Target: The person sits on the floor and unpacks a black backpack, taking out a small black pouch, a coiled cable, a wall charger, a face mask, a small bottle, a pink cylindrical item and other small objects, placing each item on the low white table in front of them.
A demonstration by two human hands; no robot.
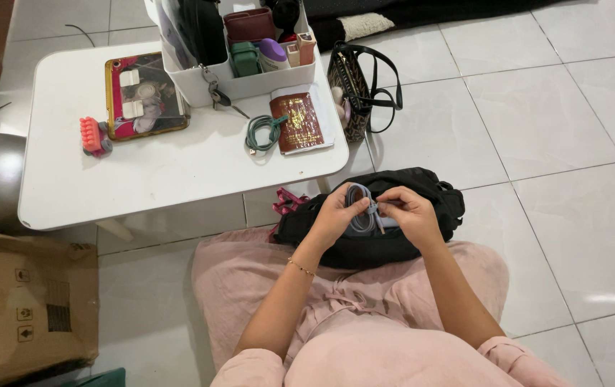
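Both hands, the left hand (336, 213) and the right hand (409, 213), grip a coiled grey cable (360, 208) just above the black bag (375, 215) on the lap, and pinching the loops tight would probably keep the coil neat.

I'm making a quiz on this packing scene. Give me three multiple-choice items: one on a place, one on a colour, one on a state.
1. Where is the coiled green cable?
A. on the white table
B. on the floor
C. in the cardboard box

2. What colour is the soft bag on the lap?
A. red
B. black
C. white

3. The coiled grey cable is:
A. lying untouched
B. hanging from the table
C. held by both hands

Answers:
A, it lies beside the maroon booklet.
B, the fabric is black.
C, the left hand and the right hand grip it.
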